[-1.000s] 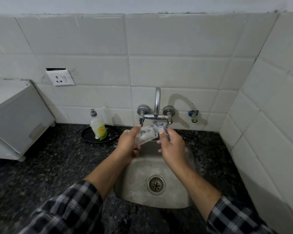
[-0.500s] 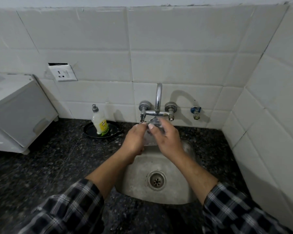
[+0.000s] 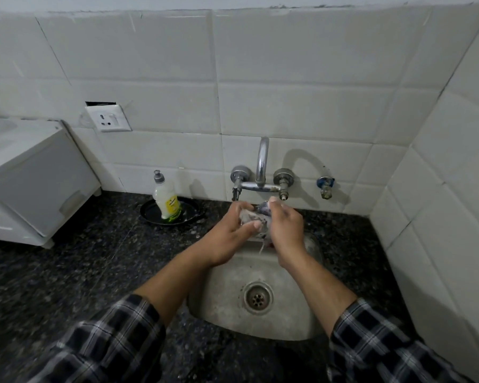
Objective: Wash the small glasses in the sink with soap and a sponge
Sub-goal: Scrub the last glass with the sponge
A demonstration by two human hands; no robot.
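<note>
White tiles are backing a dark speckled bench [image 3: 67, 272], where a steel sink [image 3: 224, 313] is sitting under a chrome tap [image 3: 262, 161]. Over the basin, just below the spout, the left hand [image 3: 227, 236] is gripping a small glass [image 3: 249, 217], thumb curling across its front. The right hand [image 3: 285, 230] is pinching a dark, blurred sponge [image 3: 261, 208] against the glass's upper end, fingers bent around it. A soap bottle [image 3: 166, 197] is standing in a black dish [image 3: 150, 214] left of the tap. A white appliance [image 3: 33, 175] is resting at the bench's far left, near a wall socket [image 3: 108, 118].
</note>
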